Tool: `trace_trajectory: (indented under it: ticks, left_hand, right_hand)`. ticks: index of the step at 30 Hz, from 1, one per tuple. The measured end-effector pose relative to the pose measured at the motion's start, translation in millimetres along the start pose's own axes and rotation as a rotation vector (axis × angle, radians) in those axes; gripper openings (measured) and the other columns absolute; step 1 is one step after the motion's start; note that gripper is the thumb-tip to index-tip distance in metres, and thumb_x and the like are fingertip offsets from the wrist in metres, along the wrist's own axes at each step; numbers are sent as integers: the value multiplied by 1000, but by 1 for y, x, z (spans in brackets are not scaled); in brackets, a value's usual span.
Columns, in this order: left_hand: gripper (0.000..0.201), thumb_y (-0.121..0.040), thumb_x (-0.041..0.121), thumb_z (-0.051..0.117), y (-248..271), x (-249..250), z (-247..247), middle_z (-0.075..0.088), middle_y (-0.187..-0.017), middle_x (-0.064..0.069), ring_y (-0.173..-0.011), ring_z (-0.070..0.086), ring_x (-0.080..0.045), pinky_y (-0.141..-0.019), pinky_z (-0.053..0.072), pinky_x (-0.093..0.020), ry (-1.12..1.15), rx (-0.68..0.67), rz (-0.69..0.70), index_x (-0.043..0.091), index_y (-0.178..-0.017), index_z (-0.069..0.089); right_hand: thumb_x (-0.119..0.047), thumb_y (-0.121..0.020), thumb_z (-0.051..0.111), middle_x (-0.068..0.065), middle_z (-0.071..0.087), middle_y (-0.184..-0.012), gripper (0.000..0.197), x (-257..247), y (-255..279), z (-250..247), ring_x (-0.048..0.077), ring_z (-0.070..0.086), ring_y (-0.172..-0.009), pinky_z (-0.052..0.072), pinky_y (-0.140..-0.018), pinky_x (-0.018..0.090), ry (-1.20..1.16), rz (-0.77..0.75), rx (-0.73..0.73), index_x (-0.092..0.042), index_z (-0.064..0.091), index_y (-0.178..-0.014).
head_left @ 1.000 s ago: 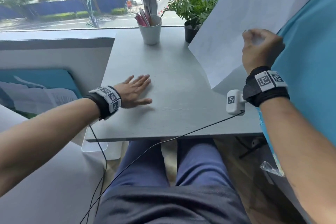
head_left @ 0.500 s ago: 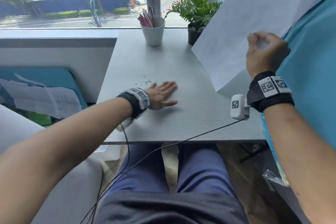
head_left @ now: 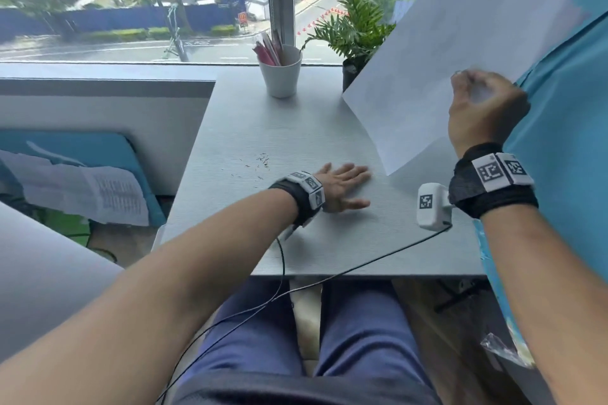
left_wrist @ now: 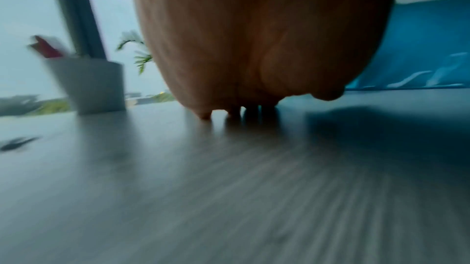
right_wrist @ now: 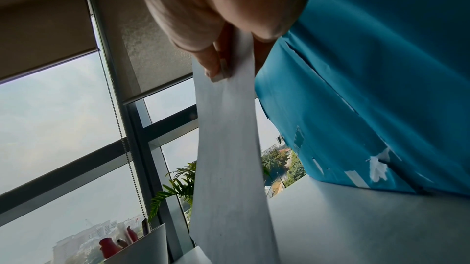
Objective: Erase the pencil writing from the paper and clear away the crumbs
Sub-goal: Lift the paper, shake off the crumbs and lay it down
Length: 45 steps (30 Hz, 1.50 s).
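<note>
My right hand (head_left: pixel 483 108) pinches the white sheet of paper (head_left: pixel 437 69) and holds it up in the air over the right side of the grey table (head_left: pixel 263 122). In the right wrist view the paper (right_wrist: pixel 229 157) hangs from my fingers (right_wrist: pixel 216 63), one edge toward the table. My left hand (head_left: pixel 342 186) lies flat on the table with straight fingers, palm down. Dark eraser crumbs (head_left: pixel 260 163) are scattered on the table just left of and beyond that hand. In the left wrist view my fingertips (left_wrist: pixel 206 115) touch the tabletop and the picture is smeared by motion.
A white cup with pens (head_left: pixel 281 74) and a potted plant (head_left: pixel 353 39) stand at the table's far edge by the window. A blue partition (head_left: pixel 566 115) rises on the right. Papers (head_left: pixel 82 191) lie on a blue surface at the left. Cables (head_left: pixel 329 279) cross the near table edge.
My left hand has swept to the right across the table, uncovering a patch of crumbs to its left. The right hand keeps the paper raised in about the same place.
</note>
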<state>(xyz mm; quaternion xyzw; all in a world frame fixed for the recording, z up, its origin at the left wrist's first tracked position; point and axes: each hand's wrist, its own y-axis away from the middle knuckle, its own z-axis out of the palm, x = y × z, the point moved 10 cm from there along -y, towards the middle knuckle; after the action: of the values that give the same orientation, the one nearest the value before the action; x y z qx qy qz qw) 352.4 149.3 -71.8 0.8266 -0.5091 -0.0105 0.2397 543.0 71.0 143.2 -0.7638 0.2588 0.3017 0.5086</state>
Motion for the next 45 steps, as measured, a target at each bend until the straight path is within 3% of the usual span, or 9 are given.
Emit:
trace_trajectory:
  ticks: [9,12,16,19,28,33,37,41,45]
  left_hand:
    - [102,-89,80,19,51,-149,-24,-13,-165,-8,-152,-14,-25,-113,-19,-56,-10,68,-723,8,-158,-4]
    - [100,-91,77,23,19,-114,-49,-16,-165,-7,-151,-15,-24,-115,-18,-53,-25,180,-519,8,-157,-6]
    - [95,-94,72,30,-36,-58,-51,-14,-165,-2,-152,-12,-19,-120,-12,-49,14,112,-262,11,-158,-4]
    - [91,-94,73,26,-51,-71,-43,-12,-166,1,-152,-9,-17,-120,-7,-49,26,69,-302,16,-159,-4]
    - [100,-89,80,19,40,-147,-24,-12,-166,-3,-153,-4,-22,-120,-1,-57,81,63,-645,13,-158,-8]
    - [103,-87,83,21,85,-128,-34,23,-161,-14,-149,19,-31,-118,4,-59,25,5,-711,4,-153,28]
    - [95,-94,68,38,75,-105,-47,-8,-166,-10,-153,-4,-26,-122,-1,-53,81,186,-475,9,-158,0]
    - [81,-100,48,46,60,-57,-70,-17,-165,-3,-152,-10,-21,-123,0,-51,85,381,-129,20,-159,-2]
    - [67,-102,41,46,43,-15,-42,-11,-166,0,-152,-11,-19,-122,-3,-48,-57,233,93,30,-159,12]
  right_hand:
    - [-40,-85,62,3,77,-91,33,12,6,10,17,71,-82,57,-80,32,-9,46,-4,-12,77,-94]
    - [-39,-85,62,2,77,-90,32,13,8,20,18,71,-81,57,-78,32,-6,34,-27,-13,77,-92]
    - [-38,-86,64,4,77,-91,31,17,4,22,14,69,-79,53,-77,20,-13,34,-29,-11,77,-94]
    - [-34,-86,65,6,76,-91,29,19,1,20,7,64,-76,44,-75,10,-15,33,-38,-10,77,-95]
    - [-32,-85,68,9,76,-93,28,8,3,16,15,69,-80,50,-78,19,-41,26,-42,-7,77,-97]
    - [-30,-85,70,8,76,-91,27,-1,14,18,10,66,-77,45,-74,8,-59,18,-101,-6,77,-96]
    - [-34,-82,72,3,75,-89,27,-7,11,12,11,69,-80,55,-80,23,-109,42,-129,-11,78,-95]
    - [-33,-75,78,2,75,-83,23,25,7,22,13,69,-78,57,-86,31,-5,214,-313,-14,78,-86]
    - [-27,-75,81,5,75,-89,19,52,34,50,17,67,-89,49,-86,24,281,259,-680,-11,78,-84]
